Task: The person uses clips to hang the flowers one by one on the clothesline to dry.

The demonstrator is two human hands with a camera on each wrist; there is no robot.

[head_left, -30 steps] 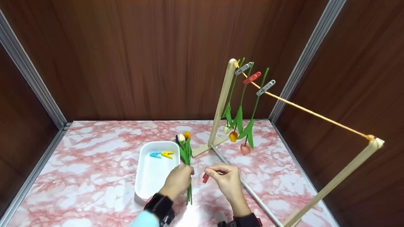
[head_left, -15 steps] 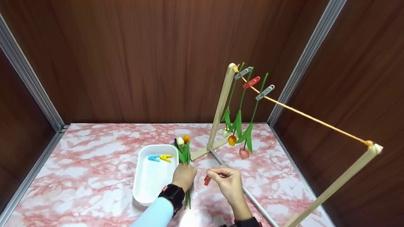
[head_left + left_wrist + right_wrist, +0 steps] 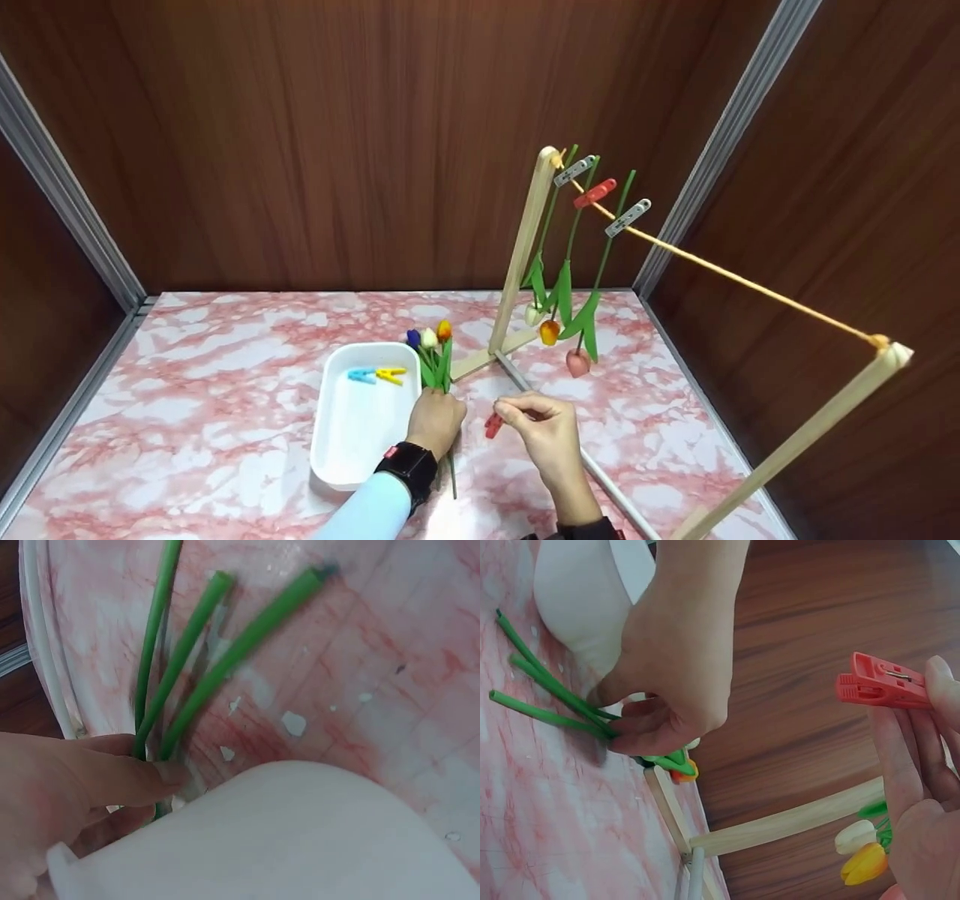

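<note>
In the head view, my left hand (image 3: 437, 420) grips the green stems of a small bunch of artificial tulips (image 3: 428, 339) lying beside the tray. Their blue, white and orange heads point away from me, and the stem ends (image 3: 247, 641) stick out past my fingers in the left wrist view. My right hand (image 3: 544, 431) pinches a red clothespin (image 3: 885, 681) between thumb and fingers, above the table to the right of the bunch. A white, an orange and a pink tulip (image 3: 577, 363) hang head down from the cord, held by grey and red clothespins (image 3: 595, 193).
The white tray (image 3: 322, 442) at left holds a blue clothespin (image 3: 361, 376) and a yellow clothespin (image 3: 391, 376). A wooden stand on the right has two posts (image 3: 795, 442), a stretched cord (image 3: 742, 280) and a grey bar (image 3: 615, 487) along the table.
My left hand has shifted slightly right along the stems, and the tulip heads have spread apart, the blue one showing more. The right hand still holds the red clothespin. The view has tilted a little.
</note>
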